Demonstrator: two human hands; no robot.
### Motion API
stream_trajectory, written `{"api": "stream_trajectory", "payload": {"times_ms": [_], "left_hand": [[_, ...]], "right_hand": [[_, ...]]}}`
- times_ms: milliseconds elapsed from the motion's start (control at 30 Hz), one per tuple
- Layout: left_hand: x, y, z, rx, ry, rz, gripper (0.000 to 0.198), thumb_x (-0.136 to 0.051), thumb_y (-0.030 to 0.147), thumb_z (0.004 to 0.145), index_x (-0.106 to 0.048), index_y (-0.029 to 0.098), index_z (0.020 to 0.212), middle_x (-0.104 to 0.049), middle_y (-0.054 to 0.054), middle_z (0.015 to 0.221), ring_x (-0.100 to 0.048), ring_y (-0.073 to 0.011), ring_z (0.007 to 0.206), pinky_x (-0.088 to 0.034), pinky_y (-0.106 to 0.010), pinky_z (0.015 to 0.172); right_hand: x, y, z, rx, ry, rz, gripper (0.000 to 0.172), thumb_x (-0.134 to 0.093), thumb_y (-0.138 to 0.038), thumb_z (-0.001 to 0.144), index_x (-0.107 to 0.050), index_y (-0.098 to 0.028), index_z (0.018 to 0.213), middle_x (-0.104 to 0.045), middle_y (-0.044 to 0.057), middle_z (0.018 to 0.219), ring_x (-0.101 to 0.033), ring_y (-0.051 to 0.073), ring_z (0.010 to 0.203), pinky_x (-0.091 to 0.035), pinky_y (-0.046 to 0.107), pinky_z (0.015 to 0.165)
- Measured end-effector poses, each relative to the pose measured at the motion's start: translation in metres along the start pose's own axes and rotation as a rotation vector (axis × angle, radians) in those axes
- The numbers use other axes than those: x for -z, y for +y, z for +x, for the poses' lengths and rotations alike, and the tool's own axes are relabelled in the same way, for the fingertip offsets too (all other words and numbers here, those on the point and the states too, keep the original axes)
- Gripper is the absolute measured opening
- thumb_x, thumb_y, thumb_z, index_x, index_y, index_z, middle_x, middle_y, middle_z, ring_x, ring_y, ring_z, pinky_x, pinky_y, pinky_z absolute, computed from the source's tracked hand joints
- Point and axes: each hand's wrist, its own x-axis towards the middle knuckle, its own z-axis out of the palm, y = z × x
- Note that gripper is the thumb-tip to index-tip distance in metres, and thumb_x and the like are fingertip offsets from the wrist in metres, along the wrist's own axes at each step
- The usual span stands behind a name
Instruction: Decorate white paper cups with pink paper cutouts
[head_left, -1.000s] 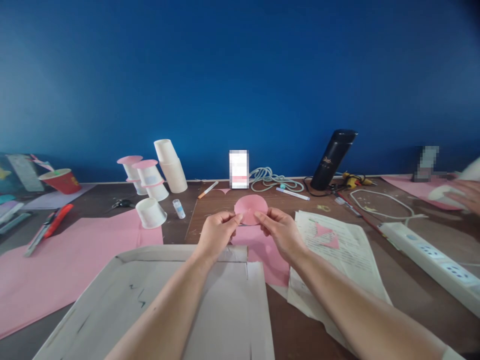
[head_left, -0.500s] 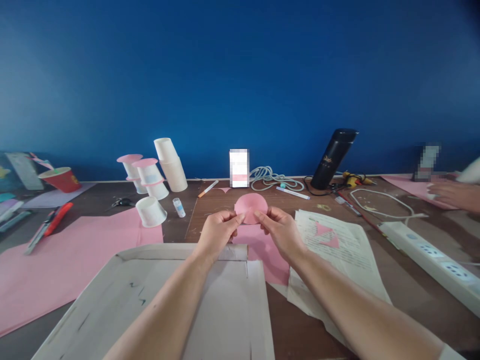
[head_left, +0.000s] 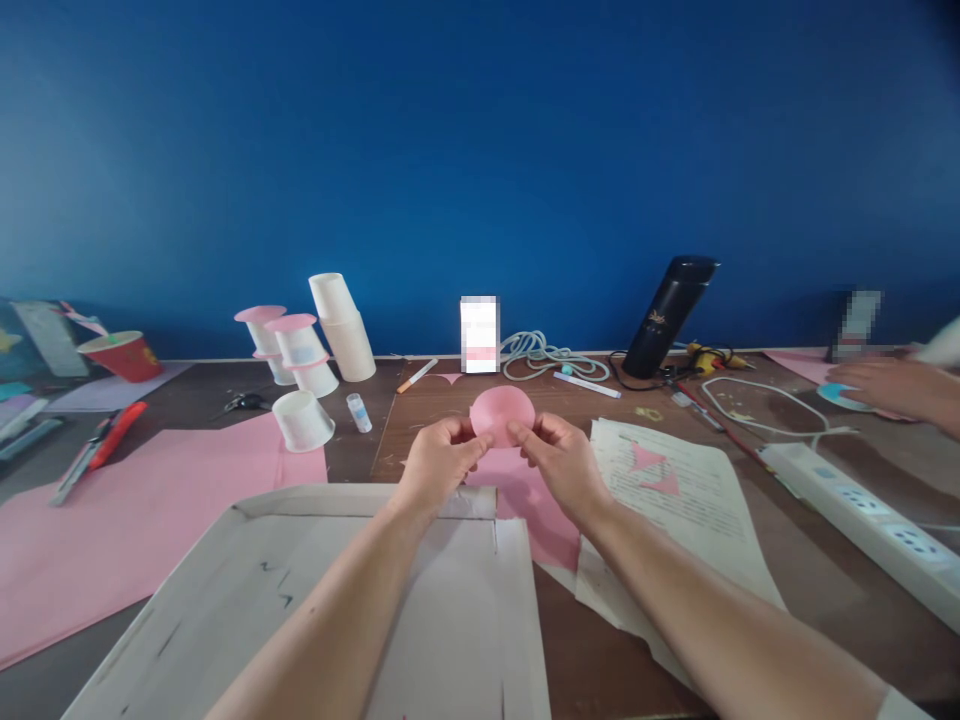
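Note:
Between my two hands a round pink paper disc (head_left: 502,412) is held up, facing me. My left hand (head_left: 442,458) pinches its lower left edge between thumb and fingers. On the lower right edge, my right hand (head_left: 556,455) grips it the same way, the thumbs a little apart. Beneath the hands lies a pink paper sheet (head_left: 536,510), partly covered by a white board (head_left: 457,600) under my left forearm. Pink paper scraps (head_left: 649,458) rest on a printed page (head_left: 705,500) close to my right hand.
Left stand paper cups with pink discs (head_left: 300,350), a tall cup stack (head_left: 345,325), a lying cup (head_left: 302,420), a glue stick (head_left: 358,412) and a box cutter (head_left: 97,452). Right are a black flask (head_left: 667,315), a power strip (head_left: 862,520) and another person's hand (head_left: 892,385).
My hands and the pink disc stay almost still. At the far right, the other person's hand has shifted, and a light blue disc now shows beneath it.

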Motion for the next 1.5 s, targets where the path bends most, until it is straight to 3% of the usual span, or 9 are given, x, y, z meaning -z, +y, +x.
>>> {"api": "stream_trajectory", "payload": {"times_ms": [100, 267, 367, 667, 833, 1000, 1267, 1500], "left_hand": [[0.0, 0.0, 0.0, -0.004, 0.011, 0.016, 0.028, -0.069, 0.043, 0.067, -0.064, 0.016, 0.075, -0.047, 0.004, 0.051, -0.038, -0.0077, 0.045, -0.035, -0.021, 0.044], [-0.001, 0.0, 0.001, -0.035, -0.021, -0.015, 0.025, -0.068, 0.041, 0.068, -0.062, 0.017, 0.071, -0.046, 0.005, 0.05, -0.036, -0.0065, 0.044, -0.032, -0.02, 0.044], [-0.003, 0.0, 0.0, -0.057, -0.052, -0.031, 0.027, -0.069, 0.042, 0.066, -0.062, 0.017, 0.069, -0.046, 0.005, 0.051, -0.037, -0.0065, 0.044, -0.032, -0.02, 0.044], [-0.005, -0.001, 0.001, -0.079, -0.08, -0.029, 0.031, -0.07, 0.044, 0.065, -0.065, 0.016, 0.079, -0.05, 0.004, 0.056, -0.038, -0.0069, 0.046, -0.032, -0.021, 0.045], [-0.004, -0.001, 0.0, -0.058, -0.086, 0.101, 0.031, -0.066, 0.046, 0.068, -0.064, 0.016, 0.077, -0.052, 0.003, 0.056, -0.041, -0.0083, 0.048, -0.032, -0.022, 0.047], [-0.003, -0.007, 0.003, -0.059, -0.105, 0.143, 0.03, -0.064, 0.046, 0.069, -0.066, 0.016, 0.072, -0.053, 0.001, 0.057, -0.043, -0.0097, 0.051, -0.033, -0.022, 0.048], [0.0, -0.009, 0.006, 0.057, -0.108, -0.094, 0.031, -0.068, 0.044, 0.066, -0.064, 0.014, 0.069, -0.046, 0.004, 0.051, -0.038, -0.0076, 0.046, -0.03, -0.021, 0.046], [-0.002, -0.014, 0.008, -0.012, -0.148, 0.093, 0.027, -0.065, 0.043, 0.069, -0.067, 0.016, 0.072, -0.049, 0.003, 0.052, -0.04, -0.0088, 0.048, -0.031, -0.022, 0.048]], "right_hand": [[0.0, 0.0, 0.0, -0.034, -0.019, 0.068, 0.034, -0.063, -0.051, 0.075, -0.058, -0.019, 0.064, -0.054, -0.001, 0.057, -0.048, 0.013, 0.056, -0.04, 0.025, 0.055], [-0.003, 0.003, -0.001, -0.154, -0.121, 0.292, 0.035, -0.063, -0.053, 0.074, -0.067, -0.02, 0.084, -0.064, 0.006, 0.086, -0.058, 0.02, 0.084, -0.046, 0.029, 0.069], [-0.006, 0.006, -0.001, -0.182, -0.165, 0.374, 0.035, -0.066, -0.05, 0.072, -0.069, -0.02, 0.09, -0.066, 0.008, 0.093, -0.058, 0.021, 0.089, -0.045, 0.03, 0.072], [-0.008, 0.01, 0.002, -0.181, -0.095, 0.384, 0.026, -0.071, -0.041, 0.068, -0.069, -0.018, 0.079, -0.065, 0.003, 0.076, -0.055, 0.014, 0.07, -0.043, 0.029, 0.068], [-0.008, 0.008, 0.001, -0.192, -0.033, 0.309, 0.03, -0.072, -0.045, 0.066, -0.068, -0.017, 0.077, -0.065, 0.003, 0.073, -0.057, 0.016, 0.067, -0.044, 0.029, 0.065], [-0.007, 0.007, -0.001, -0.156, -0.119, 0.304, 0.031, -0.069, -0.046, 0.071, -0.069, -0.017, 0.079, -0.067, 0.005, 0.077, -0.06, 0.018, 0.075, -0.045, 0.031, 0.074], [-0.005, 0.011, 0.0, -0.171, -0.182, 0.428, 0.038, -0.058, -0.057, 0.077, -0.065, -0.019, 0.082, -0.065, 0.005, 0.086, -0.058, 0.018, 0.083, -0.047, 0.032, 0.077], [-0.006, 0.01, 0.0, -0.183, -0.178, 0.363, 0.031, -0.069, -0.046, 0.071, -0.069, -0.018, 0.083, -0.069, 0.004, 0.079, -0.061, 0.018, 0.075, -0.045, 0.031, 0.074]]}}
